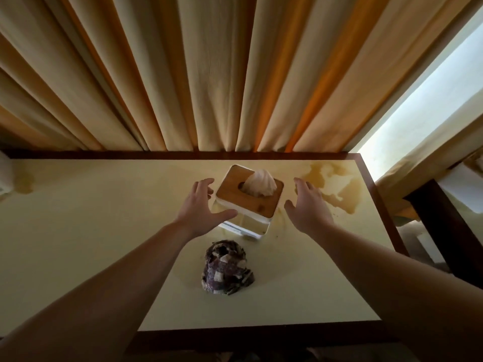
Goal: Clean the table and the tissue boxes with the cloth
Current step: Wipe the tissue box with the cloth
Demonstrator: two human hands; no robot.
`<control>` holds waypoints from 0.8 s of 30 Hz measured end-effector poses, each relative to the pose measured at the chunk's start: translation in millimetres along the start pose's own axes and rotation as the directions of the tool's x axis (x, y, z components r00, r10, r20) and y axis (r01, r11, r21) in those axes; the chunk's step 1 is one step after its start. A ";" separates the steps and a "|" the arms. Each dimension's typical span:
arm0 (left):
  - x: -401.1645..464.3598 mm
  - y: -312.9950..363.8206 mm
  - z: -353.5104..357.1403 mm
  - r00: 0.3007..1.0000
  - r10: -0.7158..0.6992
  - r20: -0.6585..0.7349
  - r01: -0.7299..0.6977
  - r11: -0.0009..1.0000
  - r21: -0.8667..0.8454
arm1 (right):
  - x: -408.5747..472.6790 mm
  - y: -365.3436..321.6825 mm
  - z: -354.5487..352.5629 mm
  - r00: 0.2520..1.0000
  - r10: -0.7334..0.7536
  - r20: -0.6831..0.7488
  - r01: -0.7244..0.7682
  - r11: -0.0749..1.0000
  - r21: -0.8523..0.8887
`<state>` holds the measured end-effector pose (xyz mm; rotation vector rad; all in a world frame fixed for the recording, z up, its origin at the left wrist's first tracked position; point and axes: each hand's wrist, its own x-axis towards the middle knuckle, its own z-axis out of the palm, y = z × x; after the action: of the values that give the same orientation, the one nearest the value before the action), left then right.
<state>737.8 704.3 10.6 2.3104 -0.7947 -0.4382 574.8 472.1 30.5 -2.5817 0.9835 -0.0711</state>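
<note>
Bamboo-lidded tissue box [247, 205] looked light yet rigid, so your 2 hands, left hand [201, 206] and right hand [308, 207], spread empty, flanked its white sides.

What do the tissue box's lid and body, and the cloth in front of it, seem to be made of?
Tissue box: the lid looks like wood or bamboo, brown with a matte finish; the body looks like smooth white plastic or clear acrylic, glossy with reflections, hard to tell which. Cloth: woven fabric, a dark checked pattern, crumpled into soft folds.

No readable text, labels, brands or numbers anywhere
</note>
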 end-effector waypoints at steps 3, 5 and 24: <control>3.0 -0.5 -2.7 0.993 -0.027 0.112 0.029 0.999 -0.019 | -24.2 -1.1 17.3 0.996 0.018 0.082 -0.033 0.982 0.188; 5.5 1.0 -1.4 0.980 -0.022 0.196 0.025 1.000 -0.013 | -38.9 -2.3 24.6 0.989 -0.050 0.138 0.011 0.963 0.268; 11.6 9.0 -33.8 0.996 -0.020 -0.081 0.003 0.981 -0.196 | 24.1 -68.1 0.8 0.942 -0.310 0.127 0.247 0.898 0.364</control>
<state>759.4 707.2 40.4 2.1362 -0.6671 -0.4040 636.1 503.3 52.5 -2.3339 0.4764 -0.0732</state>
